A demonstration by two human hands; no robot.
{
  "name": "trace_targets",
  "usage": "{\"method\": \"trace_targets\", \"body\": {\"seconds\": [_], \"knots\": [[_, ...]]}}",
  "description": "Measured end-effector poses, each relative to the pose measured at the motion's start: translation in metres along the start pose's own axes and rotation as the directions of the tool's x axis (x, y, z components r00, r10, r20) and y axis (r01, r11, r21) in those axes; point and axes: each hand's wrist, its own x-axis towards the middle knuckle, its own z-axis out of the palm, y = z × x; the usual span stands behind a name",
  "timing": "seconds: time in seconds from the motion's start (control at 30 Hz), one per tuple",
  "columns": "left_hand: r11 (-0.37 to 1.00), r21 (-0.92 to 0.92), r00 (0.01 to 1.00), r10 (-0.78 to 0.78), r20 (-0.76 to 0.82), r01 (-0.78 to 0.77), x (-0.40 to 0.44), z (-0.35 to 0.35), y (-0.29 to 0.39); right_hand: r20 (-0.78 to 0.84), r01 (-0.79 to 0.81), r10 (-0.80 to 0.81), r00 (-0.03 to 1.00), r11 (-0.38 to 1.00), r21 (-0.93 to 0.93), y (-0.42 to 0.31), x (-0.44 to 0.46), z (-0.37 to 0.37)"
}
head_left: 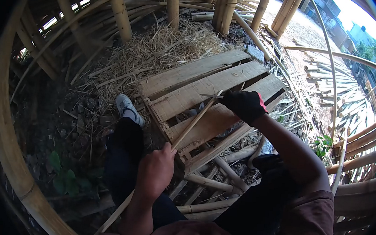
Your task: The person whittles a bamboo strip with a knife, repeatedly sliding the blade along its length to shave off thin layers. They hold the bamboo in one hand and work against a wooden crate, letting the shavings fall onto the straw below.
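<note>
My left hand [155,170], bare, is closed around a long thin bamboo strip [195,121]. The strip slants from below my left forearm up over a wooden slatted crate [186,84]. In a black glove with a red cuff edge, my right hand [243,105] is closed on a knife [208,95]. Its handle is hidden in the fist, and the thin blade points left, by the strip's upper end. Whether blade and strip touch, I cannot tell. Both hands are above the crate's near side, the left one at its front corner.
Straw and shavings [180,42] lie beyond the crate. Bamboo posts [172,6] rise behind it, and a curved bamboo pole [19,179] borders the left. Cut bamboo poles [332,84] lie outside at right. My shoe [129,108] is left of the crate.
</note>
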Motion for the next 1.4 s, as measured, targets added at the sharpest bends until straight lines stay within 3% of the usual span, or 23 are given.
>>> {"method": "trace_targets", "body": {"seconds": [0.07,0.3,0.4,0.5,0.57,0.63,0.7,0.77,0.87,0.97,1.03,1.1,1.13,1.17,1.23,1.27,1.3,1.33,1.37,1.4], "knots": [[1.000,0.002,1.000,-0.006,0.011,0.006,0.000,0.000,0.001,-0.077,-0.004,0.006,0.997,1.000,0.027,0.008,0.001,0.010],[0.999,0.006,0.999,-0.032,0.040,0.032,0.005,0.002,0.000,-0.063,-0.053,0.052,0.997,0.998,-0.018,0.016,0.009,0.012],[0.996,-0.051,0.996,-0.069,0.056,0.072,0.006,-0.001,0.002,-0.137,-0.032,0.034,0.990,0.999,0.011,0.022,0.011,0.022],[0.994,-0.076,0.995,-0.071,0.071,0.077,0.007,-0.002,0.002,-0.212,0.012,-0.027,0.977,0.997,-0.073,0.044,0.014,0.041],[0.993,-0.099,0.997,-0.055,0.062,0.061,0.004,0.004,-0.006,-0.181,-0.345,0.322,0.929,0.932,-0.111,0.101,0.009,0.065],[0.992,-0.121,0.999,-0.031,0.034,0.035,0.012,0.001,-0.010,-0.139,-0.446,0.425,0.894,0.873,-0.199,0.116,-0.004,0.042],[0.988,-0.142,0.997,-0.054,0.054,0.061,0.007,0.003,-0.009,-0.087,-0.499,0.491,0.867,0.850,-0.167,0.113,-0.013,0.019],[0.988,-0.137,0.997,-0.058,0.052,0.065,0.007,0.003,-0.009,-0.080,-0.496,0.490,0.868,0.850,-0.179,0.111,-0.014,0.018],[0.988,-0.141,0.997,-0.057,0.053,0.064,0.005,0.003,-0.006,-0.170,-0.446,0.425,0.889,0.888,-0.109,0.111,-0.019,0.028],[0.982,-0.174,0.997,-0.060,0.050,0.068,0.006,0.004,-0.010,-0.209,-0.488,0.468,0.859,0.871,-0.053,0.093,-0.019,0.006],[0.979,-0.196,0.997,-0.056,0.049,0.065,0.008,0.004,-0.012,-0.180,-0.445,0.422,0.888,0.889,-0.111,0.083,-0.015,-0.001],[0.974,-0.219,0.997,-0.043,0.059,0.055,0.008,0.003,-0.014,-0.202,-0.182,0.148,0.968,0.970,-0.161,0.074,-0.012,0.004],[0.973,-0.223,0.997,-0.044,0.058,0.056,0.008,0.004,-0.014,-0.100,-0.118,0.104,0.990,0.982,-0.144,0.066,-0.009,0.003],[0.972,-0.227,0.998,-0.039,0.054,0.050,0.009,0.005,-0.015,-0.195,0.036,-0.050,0.979,0.996,-0.078,0.074,-0.005,0.024],[0.970,-0.238,0.999,-0.037,0.041,0.045,0.010,0.006,-0.017,-0.145,0.056,-0.084,0.986,0.981,-0.186,0.065,-0.003,0.021],[0.971,-0.235,0.999,-0.030,0.041,0.039,0.011,0.007,-0.017,-0.160,0.028,-0.054,0.986,0.987,-0.155,0.082,0.005,0.029],[0.972,-0.231,0.999,-0.025,0.046,0.035,0.010,0.008,-0.018,-0.219,-0.177,0.119,0.968,0.946,-0.272,0.104,0.005,0.036],[0.971,-0.234,0.998,-0.030,0.049,0.040,0.008,0.008,-0.018,-0.144,-0.586,0.568,0.810,0.776,-0.233,0.162,0.015,0.080],[0.971,-0.236,0.998,-0.029,0.062,0.043,0.008,0.008,-0.018,0.056,-0.464,0.607,0.793,0.661,-0.590,0.177,0.007,0.064],[0.971,-0.237,0.997,-0.024,0.070,0.040,0.010,0.006,-0.018,-0.063,-0.573,0.621,0.781,0.674,-0.467,0.189,0.000,0.064]]}}
